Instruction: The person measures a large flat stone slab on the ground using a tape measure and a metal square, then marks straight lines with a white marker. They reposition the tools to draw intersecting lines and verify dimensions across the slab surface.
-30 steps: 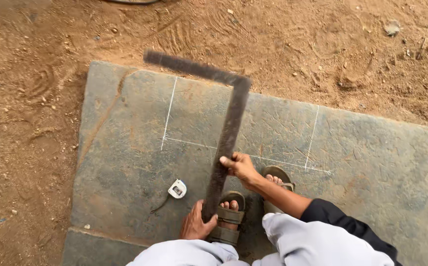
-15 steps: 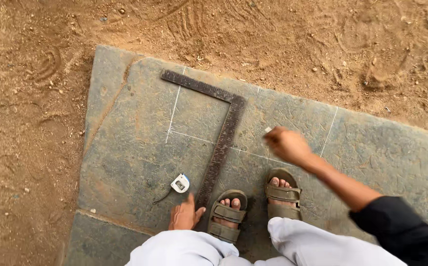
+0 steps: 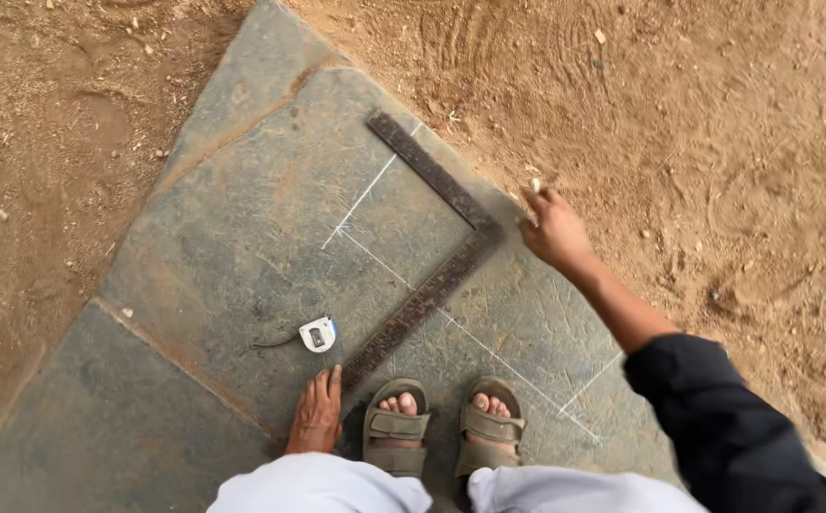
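A dark metal L-shaped square lies flat on a grey stone slab that bears white chalk lines. My left hand presses flat on the slab at the near end of the square's long arm. My right hand hovers just right of the square's corner, fingers pinched on a small white piece of chalk. My two sandalled feet stand on the slab beside the left hand.
A small white tape measure with a short strap lies on the slab left of the square. Loose brown soil with footprints surrounds the slab. A second slab section lies at the lower left.
My right hand has moved from the square's long arm out to the right of its corner. The view has swung, so the slab now appears rotated. The left hand stays at the square's near end.
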{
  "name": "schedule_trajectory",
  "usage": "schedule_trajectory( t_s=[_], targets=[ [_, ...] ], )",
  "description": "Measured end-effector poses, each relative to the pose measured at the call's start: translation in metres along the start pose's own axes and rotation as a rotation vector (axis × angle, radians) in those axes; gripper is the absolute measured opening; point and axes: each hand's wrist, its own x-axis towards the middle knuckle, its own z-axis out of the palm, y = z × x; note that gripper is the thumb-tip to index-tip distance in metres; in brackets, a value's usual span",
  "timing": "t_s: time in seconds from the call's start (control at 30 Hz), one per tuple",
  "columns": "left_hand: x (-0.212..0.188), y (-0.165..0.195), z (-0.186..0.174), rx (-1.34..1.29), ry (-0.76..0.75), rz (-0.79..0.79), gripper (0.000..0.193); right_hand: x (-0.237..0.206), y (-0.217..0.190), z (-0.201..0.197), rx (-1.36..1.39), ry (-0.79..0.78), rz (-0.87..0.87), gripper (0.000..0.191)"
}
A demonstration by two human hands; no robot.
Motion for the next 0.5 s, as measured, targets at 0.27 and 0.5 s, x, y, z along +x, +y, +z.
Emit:
schedule_trajectory(
  t_s=[0.27, 0.5],
  targets=[
    [-0.001, 0.01, -0.009, -0.243, 0.132, 0.078, 0.086, 0.028, 0.058, 0.058, 0.324, 0.071, 0.053, 0.054],
    [0.003, 0.034, 0.009, -0.268, 0.18, 0.106, 0.084, -0.009, 0.052, 0.038, 0.143, 0.032, 0.128, 0.073]
  ],
)
